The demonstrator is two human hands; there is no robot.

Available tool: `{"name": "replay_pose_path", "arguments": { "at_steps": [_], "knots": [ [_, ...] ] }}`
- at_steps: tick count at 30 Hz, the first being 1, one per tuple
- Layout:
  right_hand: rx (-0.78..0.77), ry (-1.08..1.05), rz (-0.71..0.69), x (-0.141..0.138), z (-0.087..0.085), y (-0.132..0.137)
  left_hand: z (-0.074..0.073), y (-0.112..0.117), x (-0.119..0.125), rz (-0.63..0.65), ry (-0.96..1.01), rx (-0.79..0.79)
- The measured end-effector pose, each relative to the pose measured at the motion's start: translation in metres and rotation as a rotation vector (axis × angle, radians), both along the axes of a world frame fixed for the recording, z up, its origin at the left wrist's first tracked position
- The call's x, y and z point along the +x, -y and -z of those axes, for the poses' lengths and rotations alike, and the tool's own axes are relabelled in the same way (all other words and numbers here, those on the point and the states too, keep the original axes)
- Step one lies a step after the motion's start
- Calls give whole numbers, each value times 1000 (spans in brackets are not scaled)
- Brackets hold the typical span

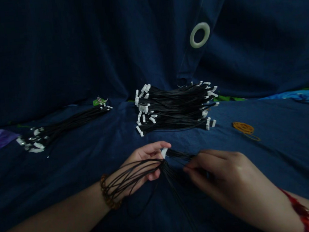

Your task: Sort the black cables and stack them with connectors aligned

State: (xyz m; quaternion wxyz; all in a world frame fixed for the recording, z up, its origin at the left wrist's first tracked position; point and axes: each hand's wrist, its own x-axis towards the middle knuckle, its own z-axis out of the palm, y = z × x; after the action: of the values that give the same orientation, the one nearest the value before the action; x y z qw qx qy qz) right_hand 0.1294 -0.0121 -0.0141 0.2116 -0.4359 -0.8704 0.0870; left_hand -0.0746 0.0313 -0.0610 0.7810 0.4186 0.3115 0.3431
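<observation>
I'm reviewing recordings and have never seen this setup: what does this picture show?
There is no machine: these are a person's bare left hand and right hand, filmed by one camera worn on the head. On the blue cloth lie a stack of black wires with white ends, another bundle to its left, and a yellow-orange coil to its right. The left hand holds a bunch of wires at a white connector; the right's fingers bend beside it, their exact hold unclear.

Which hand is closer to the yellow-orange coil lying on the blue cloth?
Right. The right hand is below and slightly left of the yellow-orange coil in the picture; the left hand is much farther to its left.
</observation>
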Motion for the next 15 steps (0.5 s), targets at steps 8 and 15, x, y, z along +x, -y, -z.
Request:
{"name": "replay_pose_path", "arguments": {
  "at_steps": [8,15],
  "knots": [
    [113,-20,-13,1,6,1,6,-1,0,3,-23,59],
    [325,55,-57,1,9,2,2,0,5,3,-102,119]
  ]
}}
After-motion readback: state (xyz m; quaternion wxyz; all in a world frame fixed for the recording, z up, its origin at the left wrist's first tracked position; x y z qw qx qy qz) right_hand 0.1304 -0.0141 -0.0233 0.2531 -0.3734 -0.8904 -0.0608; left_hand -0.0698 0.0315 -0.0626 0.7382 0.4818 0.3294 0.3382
